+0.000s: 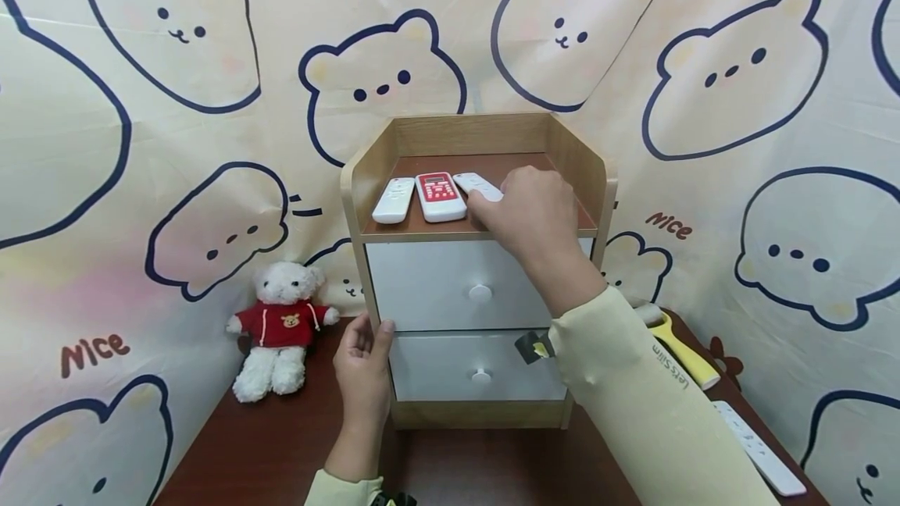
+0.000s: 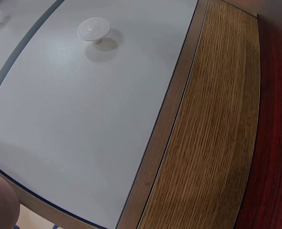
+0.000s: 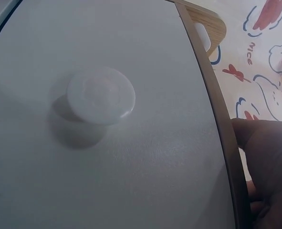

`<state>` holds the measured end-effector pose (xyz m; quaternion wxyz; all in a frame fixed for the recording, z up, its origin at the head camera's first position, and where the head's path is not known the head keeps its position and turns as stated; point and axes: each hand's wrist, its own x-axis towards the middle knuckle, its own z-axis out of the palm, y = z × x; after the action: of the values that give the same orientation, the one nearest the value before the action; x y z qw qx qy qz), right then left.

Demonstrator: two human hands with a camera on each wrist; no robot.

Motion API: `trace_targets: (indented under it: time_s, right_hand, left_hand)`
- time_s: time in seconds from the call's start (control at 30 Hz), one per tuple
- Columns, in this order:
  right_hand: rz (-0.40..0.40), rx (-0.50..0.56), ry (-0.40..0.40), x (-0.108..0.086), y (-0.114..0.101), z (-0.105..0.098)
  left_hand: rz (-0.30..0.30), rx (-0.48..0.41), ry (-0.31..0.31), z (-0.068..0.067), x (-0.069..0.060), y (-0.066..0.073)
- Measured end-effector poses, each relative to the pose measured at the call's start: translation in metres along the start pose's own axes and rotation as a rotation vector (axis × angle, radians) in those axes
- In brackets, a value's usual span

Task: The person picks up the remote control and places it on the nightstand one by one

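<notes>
- The right hand (image 1: 530,213) is at the top shelf (image 1: 422,164) of the wooden cabinet (image 1: 478,415), its fingers bent downward, thumb and forefinger close together, pinching the right white remote (image 1: 469,179).
- That remote lies slanted at the shelf's middle, its near right end covered by the hand; the remaining fingers of this hand are mostly hidden, so how they lie cannot be told.
- To its left, the red-and-white remote (image 1: 441,197) lies face up, and farther left the plain white remote (image 1: 394,201); the right hand's fingers are clear of both.
- The left hand (image 1: 362,369) is lower down, at the cabinet's left side, thumb raised against the front edge and the other fingers half curled; whether they grip the panel or merely rest there cannot be told.
- In the left wrist view only a rounded bit of that hand shows, beside the wooden edge.
- Below the shelf, the upper drawer (image 1: 422,287) and lower drawer (image 1: 436,369) are both pushed in, each with a white knob (image 1: 481,293) untouched by fingers.
- Left of the cabinet, a teddy bear (image 1: 284,326) sits on the tabletop (image 1: 246,451); to the right lie a yellow-handled roller (image 1: 682,350) and, nearer, a white power strip (image 1: 759,447).
</notes>
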<state>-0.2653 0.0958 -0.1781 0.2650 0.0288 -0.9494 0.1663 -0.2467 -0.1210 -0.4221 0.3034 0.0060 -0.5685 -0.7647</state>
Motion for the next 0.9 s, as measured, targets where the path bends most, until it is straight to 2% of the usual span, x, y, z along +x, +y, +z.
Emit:
trace_targets:
  time_s: [0.2, 0.27, 0.33, 0.47, 0.57, 0.77, 0.9]
  right_hand:
    - [-0.041, 0.027, 0.038, -0.011, 0.004, 0.000]
    - [-0.090, 0.064, 0.091, -0.020, 0.007, 0.001]
    - [-0.173, 0.106, 0.194, -0.032, 0.012, 0.006]
    - [-0.364, 0.163, 0.468, -0.065, 0.026, 0.018]
    - [-0.438, 0.205, 0.591, -0.093, 0.040, 0.031]
    - [-0.506, 0.326, 0.664, -0.140, 0.082, 0.074]
    - [-0.459, 0.322, 0.623, -0.164, 0.114, 0.107]
  left_hand:
    - [-0.004, 0.002, 0.000, 0.000, -0.001, 0.000]
    - [-0.005, 0.000, 0.001, 0.000, -0.002, -0.001]
    - [0.000, -0.005, 0.002, 0.000, -0.002, -0.001]
    - [0.014, -0.012, 0.001, 0.000, -0.003, -0.001]
    - [0.021, 0.001, -0.002, 0.000, -0.002, -0.002]
    - [0.025, 0.033, 0.000, 0.000, -0.002, -0.002]
    - [0.034, 0.025, 0.002, 0.000, -0.002, -0.001]
